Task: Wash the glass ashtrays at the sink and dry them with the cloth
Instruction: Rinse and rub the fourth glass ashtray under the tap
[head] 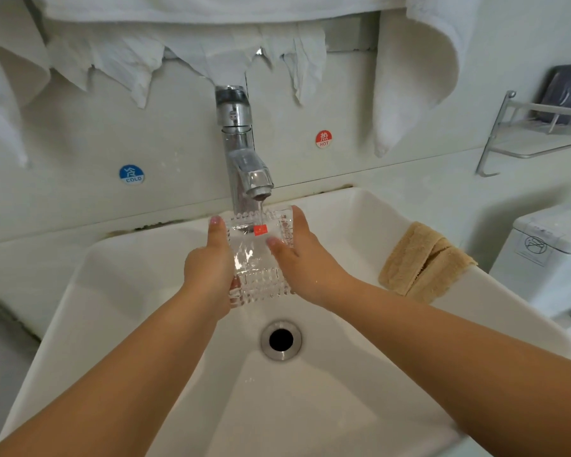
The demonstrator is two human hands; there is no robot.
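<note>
Blue COLD sticker on the wall at far left, and then the left hand clasps the left edge of the ashtray, fingers wrapped underneath and thumb along its side. The ashtray sits tilted over the sink, right under the tap, with water running onto it and a red label showing through the glass. The right hand grips the right edge, thumb across the glass; further right, the HOT sticker and a tan cloth draped on the sink rim.
</note>
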